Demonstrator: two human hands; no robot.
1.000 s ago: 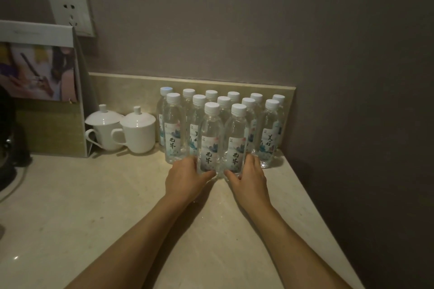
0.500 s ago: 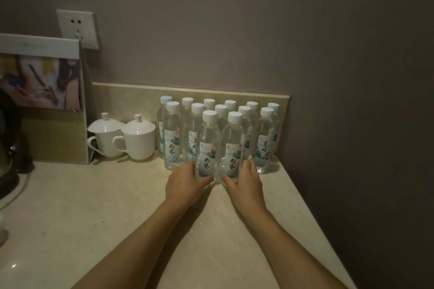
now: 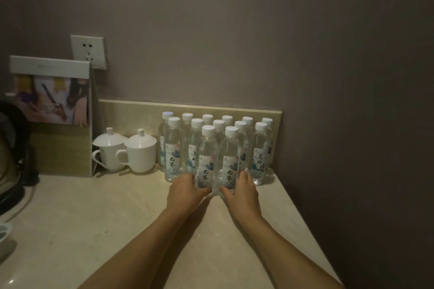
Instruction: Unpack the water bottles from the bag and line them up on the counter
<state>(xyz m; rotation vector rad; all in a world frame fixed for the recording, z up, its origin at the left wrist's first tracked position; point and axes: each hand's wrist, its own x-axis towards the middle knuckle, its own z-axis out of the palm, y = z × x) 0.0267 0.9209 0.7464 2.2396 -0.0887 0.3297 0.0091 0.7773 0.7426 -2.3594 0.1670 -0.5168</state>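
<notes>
Several clear water bottles with white caps stand in rows at the back right of the beige counter [image 3: 117,230], against the low backsplash. Two stand in front: the front left bottle [image 3: 207,155] and the front right bottle [image 3: 231,155], side by side and touching. My left hand [image 3: 185,193] grips the base of the front left bottle. My right hand [image 3: 242,192] grips the base of the front right bottle. The back rows [image 3: 260,148] stand upright behind them. No bag is in view.
Two white lidded cups [image 3: 141,150] stand left of the bottles. A folded card stand [image 3: 54,115] leans at the back left, under a wall socket [image 3: 89,51]. A dark kettle [image 3: 11,148] sits at the far left edge. The counter's right edge meets a wall.
The view has tilted up, so everything sits lower in the frame. Both hands stay on the bases of the two front bottles, which keep their place before the rows.
</notes>
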